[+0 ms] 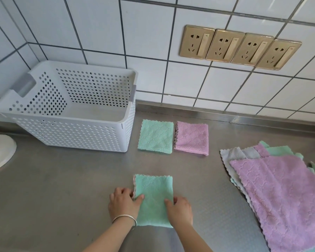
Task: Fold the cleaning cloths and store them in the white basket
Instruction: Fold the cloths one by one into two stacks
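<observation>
Two folded cloths lie beside the empty white basket. Left hand and right hand press flat, ungripping, on a half-folded green cloth on the steel counter; likely next, fold its near end away.

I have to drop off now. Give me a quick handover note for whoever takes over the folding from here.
Left hand and right hand both press flat on a half-folded green cloth on the counter.
Done: a folded green square and a folded purple square lie right of the basket.
Basket has no cloths in it.
Left: finish this fold, fold the pile at right, put them all in the basket.
</observation>
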